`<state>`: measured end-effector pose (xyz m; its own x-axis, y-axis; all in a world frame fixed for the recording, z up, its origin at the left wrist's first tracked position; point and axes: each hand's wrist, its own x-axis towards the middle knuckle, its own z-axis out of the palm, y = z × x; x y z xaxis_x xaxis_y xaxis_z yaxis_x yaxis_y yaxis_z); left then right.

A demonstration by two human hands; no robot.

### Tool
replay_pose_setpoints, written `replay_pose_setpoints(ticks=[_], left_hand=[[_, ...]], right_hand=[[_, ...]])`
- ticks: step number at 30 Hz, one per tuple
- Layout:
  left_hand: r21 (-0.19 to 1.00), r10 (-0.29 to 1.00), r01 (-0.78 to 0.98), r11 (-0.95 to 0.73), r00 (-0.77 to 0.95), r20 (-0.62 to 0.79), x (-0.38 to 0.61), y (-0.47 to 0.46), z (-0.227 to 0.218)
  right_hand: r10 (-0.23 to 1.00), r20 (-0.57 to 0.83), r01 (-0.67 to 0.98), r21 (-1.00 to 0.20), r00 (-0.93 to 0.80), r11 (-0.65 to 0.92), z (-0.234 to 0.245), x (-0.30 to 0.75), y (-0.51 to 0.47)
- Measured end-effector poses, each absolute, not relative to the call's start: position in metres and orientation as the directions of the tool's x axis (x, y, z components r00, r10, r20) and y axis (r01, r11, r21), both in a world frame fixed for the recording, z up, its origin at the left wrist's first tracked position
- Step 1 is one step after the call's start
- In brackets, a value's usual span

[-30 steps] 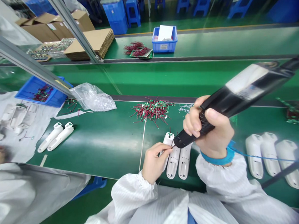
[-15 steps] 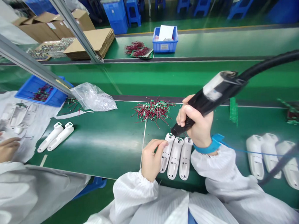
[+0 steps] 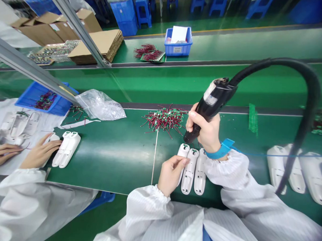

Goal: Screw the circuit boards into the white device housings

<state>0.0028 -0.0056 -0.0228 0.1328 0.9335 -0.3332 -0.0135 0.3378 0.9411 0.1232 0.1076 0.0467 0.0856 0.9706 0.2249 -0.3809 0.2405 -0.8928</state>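
The right hand (image 3: pixel 207 131) wrapped its fingers tightly around a black electric screwdriver (image 3: pixel 213 101). The left hand (image 3: pixel 171 176) closed its fingers on a white plastic housing (image 3: pixel 184 150).

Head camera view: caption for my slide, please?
Right hand grips a black electric screwdriver while left hand holds a white plastic casing.
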Motion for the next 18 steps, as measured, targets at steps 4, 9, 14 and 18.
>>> replay_pose_setpoints(ticks=[4,9,14,18], left_hand=[[0.945,0.939,-0.016,0.327,0.121,-0.323,0.003,-0.007,-0.022],[0.949,0.941,-0.028,0.313,0.145,-0.306,0.003,-0.007,-0.021],[0.951,0.943,0.043,0.306,0.127,-0.309,0.005,-0.003,-0.015],[0.964,0.961,0.095,0.247,0.105,-0.257,0.010,0.002,-0.002]], right_hand=[[0.973,0.215,-0.383,-0.894,0.087,0.232,0.045,0.122,0.109],[0.974,0.213,-0.410,-0.883,0.081,0.227,0.045,0.125,0.109],[0.969,0.243,-0.493,-0.838,0.042,0.232,0.075,0.135,0.091],[0.963,0.267,-0.544,-0.811,-0.018,0.215,0.100,0.145,0.075]])
